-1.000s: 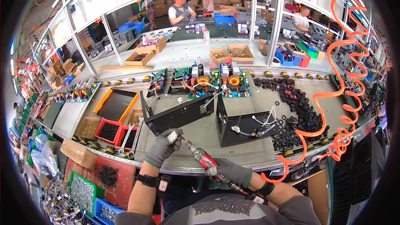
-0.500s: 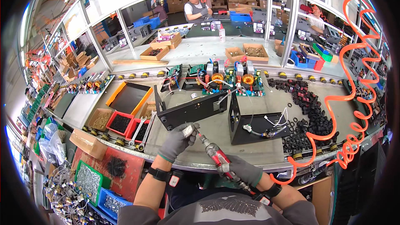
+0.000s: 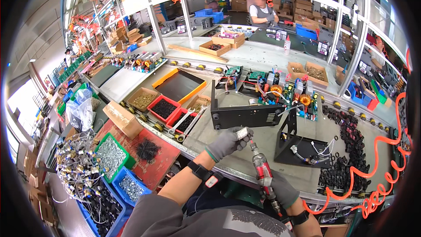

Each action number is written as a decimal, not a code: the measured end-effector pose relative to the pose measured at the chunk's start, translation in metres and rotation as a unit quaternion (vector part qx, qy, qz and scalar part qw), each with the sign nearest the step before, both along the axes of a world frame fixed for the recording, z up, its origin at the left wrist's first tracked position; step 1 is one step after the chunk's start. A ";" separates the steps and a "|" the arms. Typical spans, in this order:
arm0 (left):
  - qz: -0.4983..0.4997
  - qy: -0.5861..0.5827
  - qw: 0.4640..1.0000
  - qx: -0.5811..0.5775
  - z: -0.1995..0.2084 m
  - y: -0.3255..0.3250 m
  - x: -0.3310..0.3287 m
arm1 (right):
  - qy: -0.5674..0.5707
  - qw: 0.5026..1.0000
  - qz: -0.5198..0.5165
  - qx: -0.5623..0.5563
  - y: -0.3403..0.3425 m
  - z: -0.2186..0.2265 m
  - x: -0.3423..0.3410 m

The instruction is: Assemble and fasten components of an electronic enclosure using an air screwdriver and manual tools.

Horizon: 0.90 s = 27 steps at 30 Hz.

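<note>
The right hand [image 3: 283,189] wraps a red-and-grey power driver [image 3: 264,174], whose long axis runs forward and slightly left, its tip just beside the left hand [image 3: 224,145]. That hand pinches a small pale piece [image 3: 242,133] (fingers cover part; its kind is hard to tell). Beyond the left grip stands a black panel [image 3: 245,116]; ahead-right of the right, a black bracket [image 3: 287,150]; farther right, an orange hose [image 3: 349,186].
</note>
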<state>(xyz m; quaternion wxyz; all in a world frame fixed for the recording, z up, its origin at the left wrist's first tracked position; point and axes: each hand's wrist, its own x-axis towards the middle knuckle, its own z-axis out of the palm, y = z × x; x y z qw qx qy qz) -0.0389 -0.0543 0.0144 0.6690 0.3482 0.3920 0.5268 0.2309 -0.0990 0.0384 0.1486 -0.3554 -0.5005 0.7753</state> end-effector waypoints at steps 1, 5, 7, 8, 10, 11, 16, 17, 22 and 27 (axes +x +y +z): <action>0.020 0.016 1.000 -0.010 0.000 -0.001 0.000 | -0.005 1.000 -0.012 -0.003 0.000 -0.001 0.000; 0.041 0.035 0.998 -0.020 -0.002 0.000 0.001 | -0.008 1.000 0.006 0.017 0.001 -0.006 -0.001; 0.038 0.043 0.998 -0.019 -0.002 0.001 0.001 | -0.003 1.000 0.004 0.018 0.001 -0.007 0.000; 0.038 0.047 0.998 -0.016 -0.002 0.001 0.001 | -0.009 1.000 0.008 0.021 0.002 -0.008 -0.001; 0.037 0.052 0.998 -0.014 -0.002 0.000 0.002 | -0.014 1.000 0.011 0.022 0.001 -0.009 -0.001; 0.037 0.048 0.998 -0.013 -0.002 0.000 0.002 | -0.005 1.000 0.003 0.019 0.001 -0.010 -0.002; 0.027 0.064 0.998 0.001 -0.002 -0.002 0.002 | 0.001 1.000 -0.004 0.022 0.000 -0.012 -0.002; 0.023 0.088 0.996 0.008 -0.001 -0.003 0.002 | 0.003 1.000 -0.008 0.024 0.000 -0.012 -0.002; 0.000 0.113 0.993 0.026 0.011 -0.007 0.003 | -0.003 1.000 0.001 -0.007 -0.001 -0.008 0.000; 0.035 0.266 0.960 0.079 0.035 -0.013 -0.001 | 0.002 0.999 -0.024 0.021 -0.004 0.002 0.002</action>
